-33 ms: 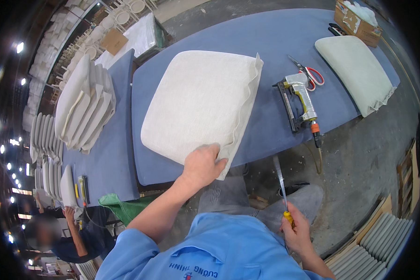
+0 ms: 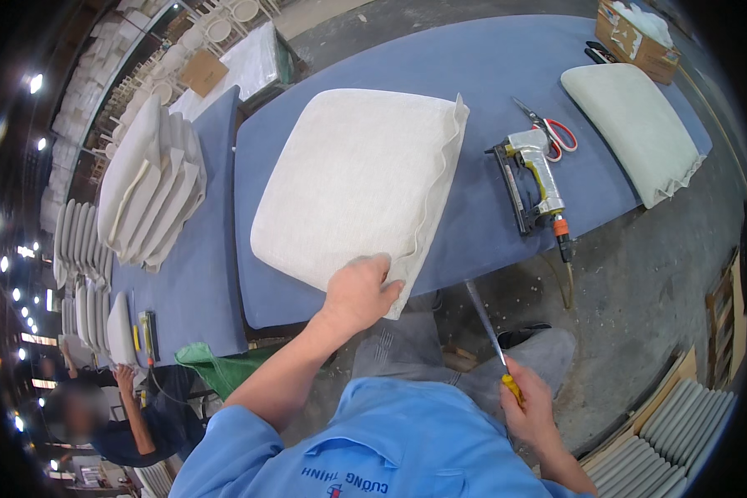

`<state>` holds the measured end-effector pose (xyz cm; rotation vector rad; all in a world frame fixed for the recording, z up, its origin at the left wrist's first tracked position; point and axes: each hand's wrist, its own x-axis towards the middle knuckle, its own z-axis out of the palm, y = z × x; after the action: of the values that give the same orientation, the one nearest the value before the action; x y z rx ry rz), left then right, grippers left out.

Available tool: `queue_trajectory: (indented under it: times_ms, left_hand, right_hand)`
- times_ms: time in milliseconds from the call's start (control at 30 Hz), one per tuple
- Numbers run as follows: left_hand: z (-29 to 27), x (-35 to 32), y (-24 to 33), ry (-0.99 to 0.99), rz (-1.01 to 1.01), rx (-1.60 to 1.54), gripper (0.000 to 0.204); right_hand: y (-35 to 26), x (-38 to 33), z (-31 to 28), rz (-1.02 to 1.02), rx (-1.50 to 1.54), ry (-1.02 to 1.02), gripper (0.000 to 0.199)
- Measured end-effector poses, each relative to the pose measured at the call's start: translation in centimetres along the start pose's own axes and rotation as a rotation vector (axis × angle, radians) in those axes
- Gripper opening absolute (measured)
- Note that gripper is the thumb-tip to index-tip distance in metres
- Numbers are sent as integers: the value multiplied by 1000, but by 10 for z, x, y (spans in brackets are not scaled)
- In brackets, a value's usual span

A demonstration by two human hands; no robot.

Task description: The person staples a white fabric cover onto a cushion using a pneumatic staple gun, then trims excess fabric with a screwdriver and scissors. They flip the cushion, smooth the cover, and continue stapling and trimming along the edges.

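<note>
Cushion (image 2: 357, 178) lies under left hand (image 2: 358, 290) gripping its near corner; right hand (image 2: 529, 402) clasps screwdriver (image 2: 491, 336).

The left arm, bare below a blue sleeve, reaches forward and up from the lower edge, elbow bent, wrist straight. The left hand (image 2: 358, 292) lies palm down, fingers curled over and pressing flat, thumb tucked toward the right. The right arm stays low and close to the body, bent at the wrist. The right hand (image 2: 529, 404) is closed in a fist grip, knuckles outward, thumb on top.
</note>
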<state>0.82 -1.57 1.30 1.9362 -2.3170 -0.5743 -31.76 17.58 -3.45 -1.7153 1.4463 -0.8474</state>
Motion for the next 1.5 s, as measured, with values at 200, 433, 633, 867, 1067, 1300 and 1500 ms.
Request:
queue_trajectory:
  times_ms: [200,433,633,867,1067,1300,1500]
  left_hand:
    - [-10,-2,-6,-34,71,-84,27]
    - [0,-5,-20,95,146,-221,34]
    - [4,-2,-28,108,166,-273,34]
    - [2,-2,-29,100,164,-309,35]
    - [2,-2,-29,113,171,-333,35]
    - [2,-1,-29,90,157,-336,36]
    - [3,-1,-31,105,174,-343,37]
  right_hand:
    - [3,32,-1,15,-57,-131,53]
    - [2,52,1,-12,-141,-146,50]
    - [4,60,-6,4,-195,-203,49]
    - [-6,74,-25,6,-213,-312,46]
    - [-21,82,-34,14,-228,-347,45]
    - [-28,85,-38,-16,-274,-354,45]
    - [-47,97,-48,-44,-408,-389,44]
